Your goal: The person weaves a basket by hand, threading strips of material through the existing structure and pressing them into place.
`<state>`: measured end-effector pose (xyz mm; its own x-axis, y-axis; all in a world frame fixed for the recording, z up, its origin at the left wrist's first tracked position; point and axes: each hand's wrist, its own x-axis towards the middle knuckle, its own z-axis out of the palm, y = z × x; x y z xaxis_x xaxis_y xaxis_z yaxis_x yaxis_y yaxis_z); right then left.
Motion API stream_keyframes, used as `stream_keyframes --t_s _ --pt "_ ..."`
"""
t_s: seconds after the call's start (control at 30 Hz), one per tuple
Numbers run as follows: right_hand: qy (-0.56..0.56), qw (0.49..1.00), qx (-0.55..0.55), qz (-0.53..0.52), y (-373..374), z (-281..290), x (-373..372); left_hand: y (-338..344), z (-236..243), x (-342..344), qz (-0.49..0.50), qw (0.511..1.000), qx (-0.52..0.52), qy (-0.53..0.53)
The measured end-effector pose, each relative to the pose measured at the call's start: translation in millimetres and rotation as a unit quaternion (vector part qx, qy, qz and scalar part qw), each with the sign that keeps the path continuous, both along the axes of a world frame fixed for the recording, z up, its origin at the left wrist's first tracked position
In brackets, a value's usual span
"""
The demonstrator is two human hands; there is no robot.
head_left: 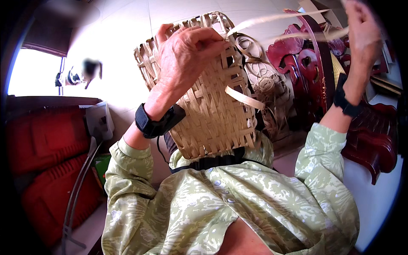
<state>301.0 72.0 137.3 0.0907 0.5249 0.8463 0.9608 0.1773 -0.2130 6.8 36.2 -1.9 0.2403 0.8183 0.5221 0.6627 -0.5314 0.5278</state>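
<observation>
A tan woven basket [208, 106], made of flat interlaced strips, rests on my lap with one broad side facing up. My left hand [187, 53] lies over its far part, fingers closed at the far right rim where a strip comes out. Raised at the far right, my right hand [364, 36] is closed on the pale flat strip [276, 18], which stretches in two lengths between it and the basket. Its fingertips are partly cut off by the view's edge. A loose strip end [244, 98] sticks out from the basket's right side.
Coils of strip [267, 83] lie right of the basket. Dark red carved wooden furniture [314, 63] stands close to my right arm. Red cases [51, 140] and a grey metal-legged stand [100, 121] are on the left. A blurred animal [85, 73] is at the far left.
</observation>
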Motion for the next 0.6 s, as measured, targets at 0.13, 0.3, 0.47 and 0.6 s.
stream_keyframes --t_s 0.13,0.3,0.47,0.6 --pt "-0.154 0.980 0.114 0.056 -15 -32 -16 2 2 3 -0.002 1.000 -0.001 0.000" --pt "-0.186 0.912 0.033 0.365 -7 -61 -97 0 5 5 -0.001 1.000 -0.005 -0.008" --pt "0.121 0.800 -0.458 0.368 -30 -81 -86 -4 6 -3 0.000 1.000 -0.011 0.011" --pt "0.258 0.728 -0.477 0.420 -49 -102 -83 -7 13 -11 -0.031 0.997 -0.027 0.064"
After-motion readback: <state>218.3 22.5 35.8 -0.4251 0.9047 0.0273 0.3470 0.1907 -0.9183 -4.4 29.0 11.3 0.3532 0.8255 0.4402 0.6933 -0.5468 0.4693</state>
